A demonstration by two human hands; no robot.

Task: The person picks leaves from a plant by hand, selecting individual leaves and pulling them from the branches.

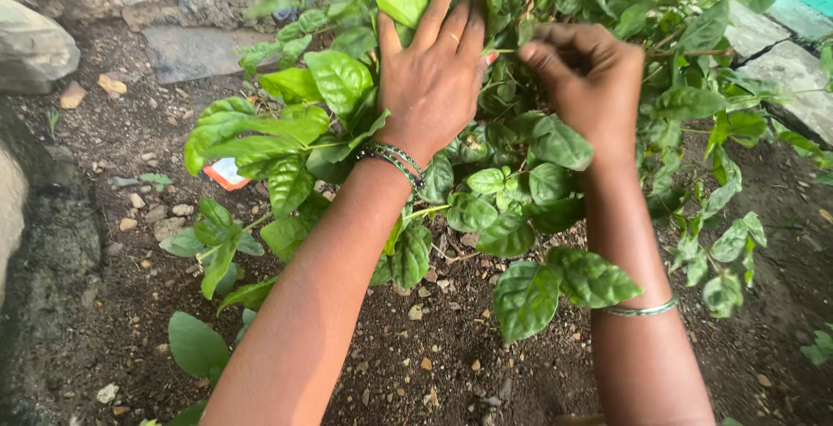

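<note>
A leafy green shrub [512, 174] with broad, veined leaves grows out of dark soil. My left hand [431, 79] lies flat against its foliage, fingers spread and pushing leaves aside; dark bangles circle that wrist. My right hand [586, 79] is curled into the branches just to the right, fingertips pinched on a thin stem or leaf that the foliage partly hides. A silver bangle [640, 309] sits on my right forearm.
Soil with pebbles [416, 348] covers the ground. Grey rocks lie at the far left [33, 49] and a flat stone [195, 51] behind the shrub. An orange and white scrap [226, 173] lies under the left leaves. Stone slabs [794, 79] edge the right.
</note>
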